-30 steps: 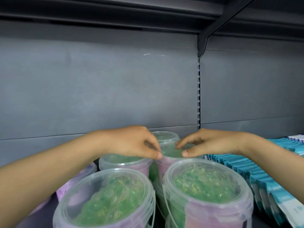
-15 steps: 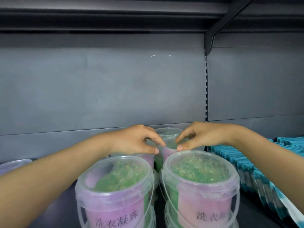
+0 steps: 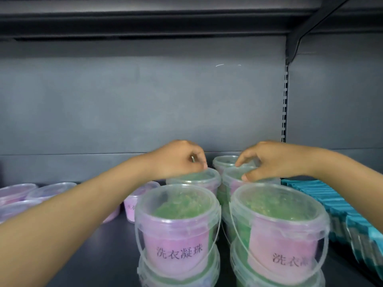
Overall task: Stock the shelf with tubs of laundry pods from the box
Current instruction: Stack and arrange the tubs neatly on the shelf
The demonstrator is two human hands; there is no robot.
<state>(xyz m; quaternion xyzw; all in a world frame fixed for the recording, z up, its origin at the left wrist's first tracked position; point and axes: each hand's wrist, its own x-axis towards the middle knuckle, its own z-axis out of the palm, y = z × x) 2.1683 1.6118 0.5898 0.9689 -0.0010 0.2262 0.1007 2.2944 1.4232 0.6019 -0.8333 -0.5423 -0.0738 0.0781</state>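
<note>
Head view: I see left hand [image 3: 176,160], fingers curled onto lid rim of rear-left tub [image 3: 199,181]. Right hand [image 3: 269,160], fingers pinching lid rim of rear-right tub [image 3: 232,183]. Both tubs on shelf [image 3: 107,255], behind stacked front tubs [image 3: 176,224]. Blue packets [image 3: 331,204] at right.

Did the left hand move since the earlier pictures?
Yes, slightly leftward: the left hand now clears the right second-row tub, which it nearly touched.

so left hand [image 3: 178,160] grips the back-left tub [image 3: 199,179] by its lid, right hand [image 3: 275,160] the back-right tub [image 3: 232,182], just behind the front tubs [image 3: 176,222]
</note>
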